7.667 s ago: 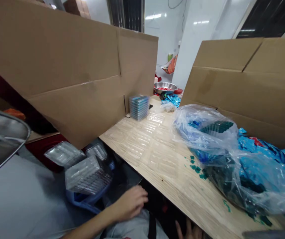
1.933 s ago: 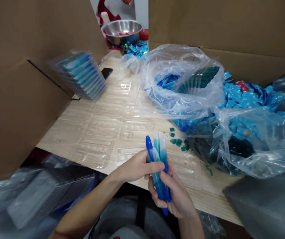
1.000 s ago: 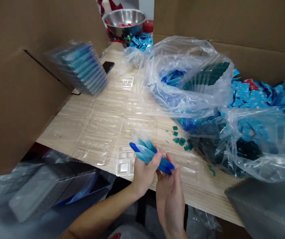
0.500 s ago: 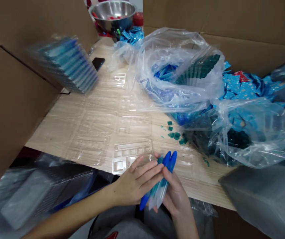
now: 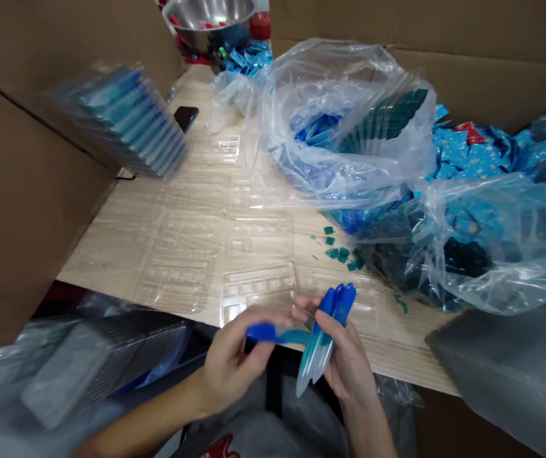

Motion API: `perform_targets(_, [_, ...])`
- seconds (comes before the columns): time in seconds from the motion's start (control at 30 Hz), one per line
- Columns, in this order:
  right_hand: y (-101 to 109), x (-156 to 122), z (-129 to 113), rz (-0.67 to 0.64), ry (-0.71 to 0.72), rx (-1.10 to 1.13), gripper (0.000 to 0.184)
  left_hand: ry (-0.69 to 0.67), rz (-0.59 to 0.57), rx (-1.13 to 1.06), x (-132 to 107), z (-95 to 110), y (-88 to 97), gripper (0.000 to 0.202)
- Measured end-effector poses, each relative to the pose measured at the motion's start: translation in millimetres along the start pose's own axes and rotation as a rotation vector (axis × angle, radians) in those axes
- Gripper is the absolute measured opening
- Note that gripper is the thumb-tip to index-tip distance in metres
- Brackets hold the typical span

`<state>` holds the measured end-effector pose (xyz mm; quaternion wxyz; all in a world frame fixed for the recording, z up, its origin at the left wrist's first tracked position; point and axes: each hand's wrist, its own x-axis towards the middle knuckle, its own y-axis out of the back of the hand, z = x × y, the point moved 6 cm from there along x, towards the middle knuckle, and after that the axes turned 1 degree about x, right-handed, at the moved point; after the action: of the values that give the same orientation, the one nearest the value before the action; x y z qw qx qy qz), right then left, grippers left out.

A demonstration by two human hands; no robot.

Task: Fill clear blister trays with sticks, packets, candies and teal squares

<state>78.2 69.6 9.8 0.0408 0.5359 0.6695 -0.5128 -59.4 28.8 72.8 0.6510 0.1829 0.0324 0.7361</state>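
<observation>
As the left hand (image 5: pixel 229 366) is drawing 1 tapered blue plastic stick (image 5: pixel 277 333) out of the bunch, the sticks are splitting into 2 lots! That hand is curling closed around its single stick, which is lying nearly level across the body, blue tip pointing left. Meanwhile, the right hand (image 5: pixel 349 359) is gripping the remaining sticks (image 5: pixel 323 343) between fingers and palm, their long axes running steeply, blue ends pointing up and away, clear tips pointing down. Both hands are working just off the near edge of the tabletop (image 5: pixel 105 242), right beside a clear plastic blister tray (image 5: pixel 258 286), with a bulging clear plastic bag (image 5: pixel 344 127) sitting farther off.
</observation>
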Motion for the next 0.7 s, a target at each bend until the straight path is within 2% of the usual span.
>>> perform_targets(0.07, [2,-1,3,-0.017,0.020,-0.069,0.025,0.335,0.044,-0.138,9,-11,0.5,0.018])
perform_targets(0.13, [5,-3,7,-0.028,0.008,-0.132,0.027,0.525,0.007,-0.247,15,-17,-3.1,0.021])
perform_targets(0.23, [8,-5,11,-0.015,-0.003,-0.206,0.032,0.601,-0.073,-0.353,22,-19,-6.5,0.022])
perform_targets(0.3, [7,-6,12,-0.016,-0.006,-0.218,0.033,0.610,-0.097,-0.329,22,-20,-6.9,0.020])
perform_targets(0.43, [-5,-7,13,-0.082,-0.054,-0.226,0.032,0.596,-0.057,-0.215,14,-22,-10.1,0.019])
perform_targets(0.5, [-8,-9,16,-0.085,-0.117,-0.249,0.031,0.527,-0.041,-0.144,5,-25,-12.8,0.019])
perform_targets(0.6, [-3,-10,19,-0.028,-0.233,-0.280,0.037,0.258,0.000,0.160,-11,-31,-8.7,0.021])
perform_targets(0.7, [5,-5,8,0.051,-0.244,-0.361,0.040,0.020,0.019,0.597,-31,-44,0.0,0.031])
